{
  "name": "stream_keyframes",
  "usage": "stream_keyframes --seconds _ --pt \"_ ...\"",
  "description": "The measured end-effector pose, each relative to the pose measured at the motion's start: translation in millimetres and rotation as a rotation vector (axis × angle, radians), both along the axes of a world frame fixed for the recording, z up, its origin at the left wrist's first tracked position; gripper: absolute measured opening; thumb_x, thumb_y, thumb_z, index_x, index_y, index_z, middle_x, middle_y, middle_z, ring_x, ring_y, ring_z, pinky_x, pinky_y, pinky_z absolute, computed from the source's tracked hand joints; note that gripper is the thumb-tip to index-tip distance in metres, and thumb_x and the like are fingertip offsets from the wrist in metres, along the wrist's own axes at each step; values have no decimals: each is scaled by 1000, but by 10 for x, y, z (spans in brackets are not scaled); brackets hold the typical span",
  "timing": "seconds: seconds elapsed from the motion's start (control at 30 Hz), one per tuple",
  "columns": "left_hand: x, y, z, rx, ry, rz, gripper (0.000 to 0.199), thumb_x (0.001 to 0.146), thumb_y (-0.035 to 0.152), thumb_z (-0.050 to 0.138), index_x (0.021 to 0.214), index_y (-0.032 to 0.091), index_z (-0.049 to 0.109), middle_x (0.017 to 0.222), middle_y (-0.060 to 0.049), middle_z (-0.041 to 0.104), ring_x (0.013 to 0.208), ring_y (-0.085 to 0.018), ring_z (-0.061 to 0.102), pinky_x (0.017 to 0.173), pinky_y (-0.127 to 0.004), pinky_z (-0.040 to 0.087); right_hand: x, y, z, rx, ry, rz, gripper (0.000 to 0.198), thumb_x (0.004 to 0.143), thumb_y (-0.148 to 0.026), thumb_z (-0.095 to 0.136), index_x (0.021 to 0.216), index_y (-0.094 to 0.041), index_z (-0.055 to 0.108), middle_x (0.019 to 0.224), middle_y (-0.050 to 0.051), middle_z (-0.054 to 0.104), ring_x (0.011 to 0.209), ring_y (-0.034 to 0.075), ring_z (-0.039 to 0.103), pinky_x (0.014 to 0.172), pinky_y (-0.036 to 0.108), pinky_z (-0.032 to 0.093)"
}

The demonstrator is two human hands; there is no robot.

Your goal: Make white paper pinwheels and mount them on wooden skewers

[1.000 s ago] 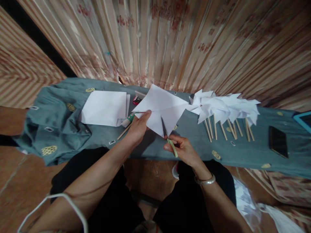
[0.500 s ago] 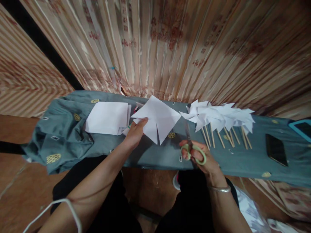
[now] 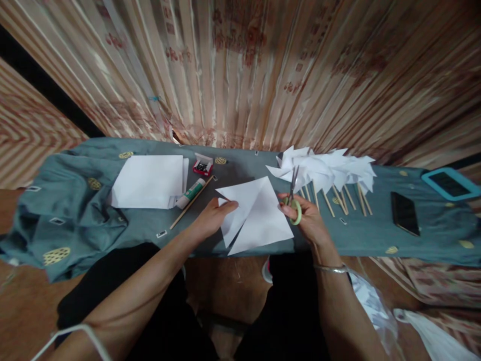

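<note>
My left hand (image 3: 216, 215) pinches a square sheet of white paper (image 3: 265, 220) by its left side. Slits run inward from the sheet's corners, one on the left and one at the bottom. Scissors with pale green handles (image 3: 296, 211) are in my right hand (image 3: 308, 220), their blades pointing up and away from me. The fingers of that hand lie close to the sheet's right edge; whether they touch it I cannot tell. Behind the scissors lies a pile of white paper pinwheels (image 3: 326, 168) on wooden sticks.
On the grey-green cloth (image 3: 124, 260) rest a stack of white paper (image 3: 148, 180), a glue stick (image 3: 191, 193), a wooden stick (image 3: 192, 203) and a small red box of pins (image 3: 203, 164). At the right are a black phone (image 3: 405, 213) and a blue-framed tablet (image 3: 451, 183).
The sheet has come lower and turned, uncovering the glue stick, wooden stick and red box. My right hand with the scissors has moved close to the sheet's right edge; the blades now point up.
</note>
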State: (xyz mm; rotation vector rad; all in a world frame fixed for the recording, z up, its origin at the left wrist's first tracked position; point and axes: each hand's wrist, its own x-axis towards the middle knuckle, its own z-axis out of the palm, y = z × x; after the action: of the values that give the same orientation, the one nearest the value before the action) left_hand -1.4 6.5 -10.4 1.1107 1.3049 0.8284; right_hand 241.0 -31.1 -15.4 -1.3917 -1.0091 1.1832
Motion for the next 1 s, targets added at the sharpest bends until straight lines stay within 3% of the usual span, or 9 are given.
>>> stream_keyframes --seconds 0.13,0.23,0.33,0.53,0.67,0.8,1.0 --pt "-1 -11 -18 15 11 -72 19 69 37 70 70 18 69 71 -8 72 84 -30 66 74 -36 51 -61 5 -19 -57 38 101 36 58 -36 86 90 -23 74 70 -5 64 62 10 52 59 23 40" --pt "-19 11 -20 29 -62 -124 25 71 40 69 79 17 71 77 -8 74 90 -30 67 78 -36 50 -69 11 -38 -69 75 110 37 56 -34 87 88 -23 74 69 -5 64 60 10 52 58 23 40" --pt "-29 42 -2 -2 -197 -120 33 71 46 70 83 16 72 81 -8 75 92 -30 67 82 -36 50 -85 28 -57 -62 119 36 36 53 -32 88 85 -23 74 68 -5 65 60 10 53 58 23 41" --pt "-24 23 149 -212 -737 -169 59 78 65 57 104 13 69 96 -13 75 106 -34 65 92 -44 51 -255 103 -89 15 327 -261 36 48 -28 89 79 -21 73 66 -6 67 61 11 56 64 26 44" --pt "12 -77 159 -230 -834 -116 50 78 51 66 111 13 66 109 -13 73 111 -30 63 101 -44 47 -391 150 -117 50 459 -359 36 46 -27 88 75 -19 69 65 -5 67 63 13 60 69 30 48" --pt "107 -192 95 -284 -909 -51 44 76 31 74 115 17 63 107 -8 73 110 -28 64 105 -49 44 -475 167 -158 59 483 -372 35 50 -26 86 78 -19 67 68 -5 68 62 13 61 67 30 48" --pt "203 -229 102 -378 -879 77 22 87 25 63 107 17 63 105 -7 72 99 -23 68 103 -49 47 -590 145 -201 46 449 -342 33 52 -27 86 78 -19 67 64 -7 64 58 9 56 61 24 45"
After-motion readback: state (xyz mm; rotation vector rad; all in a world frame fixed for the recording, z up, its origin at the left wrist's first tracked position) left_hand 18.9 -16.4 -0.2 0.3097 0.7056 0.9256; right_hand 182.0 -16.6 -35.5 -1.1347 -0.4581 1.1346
